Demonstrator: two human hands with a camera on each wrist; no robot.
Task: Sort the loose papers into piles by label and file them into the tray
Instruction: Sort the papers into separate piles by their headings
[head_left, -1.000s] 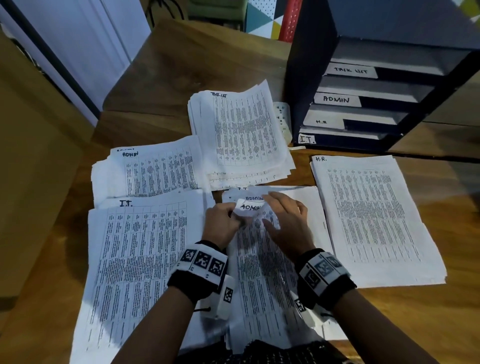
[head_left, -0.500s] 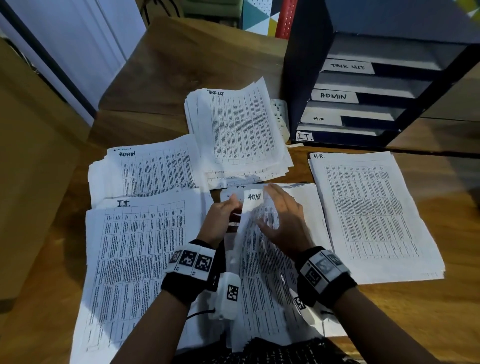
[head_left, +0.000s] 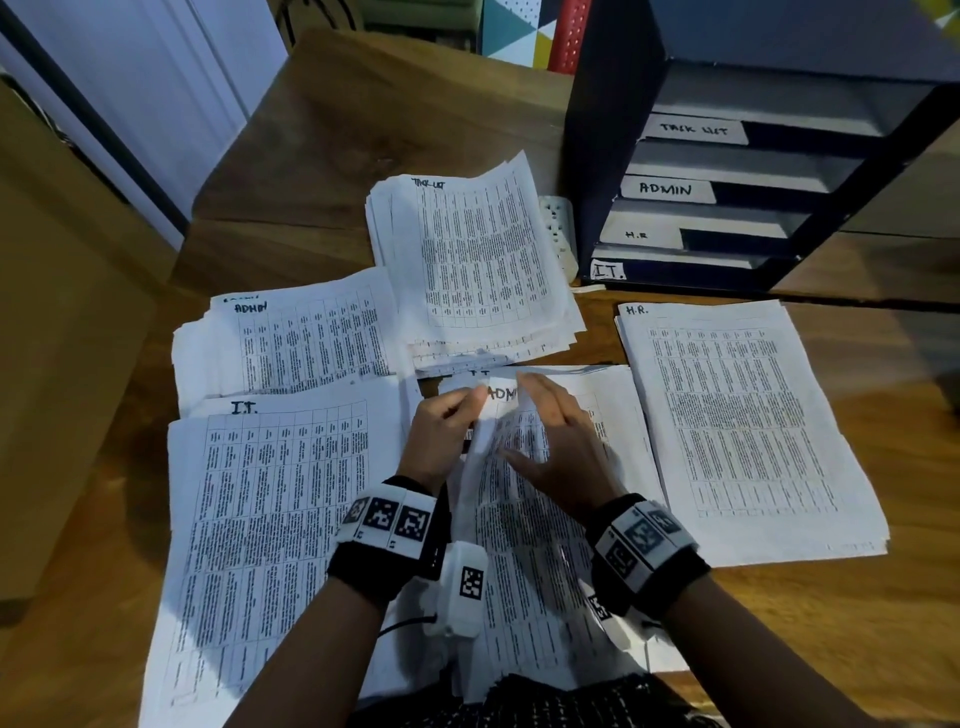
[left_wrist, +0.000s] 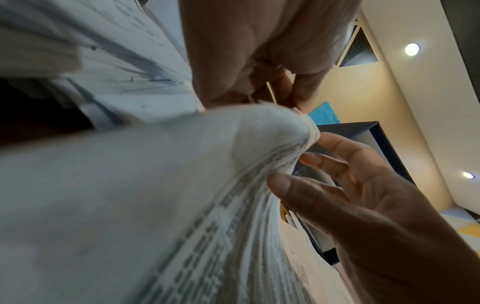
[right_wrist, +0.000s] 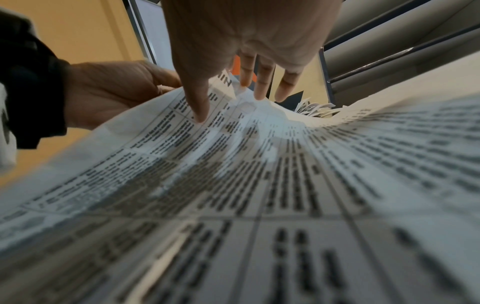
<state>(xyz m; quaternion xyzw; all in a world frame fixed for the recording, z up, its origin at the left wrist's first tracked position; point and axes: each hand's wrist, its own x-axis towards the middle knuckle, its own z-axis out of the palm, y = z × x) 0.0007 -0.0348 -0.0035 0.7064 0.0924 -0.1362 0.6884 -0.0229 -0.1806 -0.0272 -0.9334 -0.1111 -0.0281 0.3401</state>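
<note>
Paper filled the wooden desk (head_left: 779, 613) around both hands. The left hand (head_left: 441, 436) pinched the top corner of a sheet marked ADMIN (head_left: 498, 410) between thumb and curled fingers and lifted it off the unsorted stack (head_left: 530, 545) that lay under both wrists. The right hand (head_left: 561, 447) was open, its straight fingers (right_wrist: 262, 82) resting on the same sheet just right of the pinch, the thumb pressing the printed table. Left of the left hand lay the I.T. pile (head_left: 270, 519), and beyond it the ADMIN pile (head_left: 306, 338). Ahead of the fingers sat the TASK LIST pile (head_left: 478, 260). Right of the right hand lay the H.R. pile (head_left: 737, 426). Further ahead on the right stood the dark filing tray (head_left: 587, 171), with labelled shelves.
</note>
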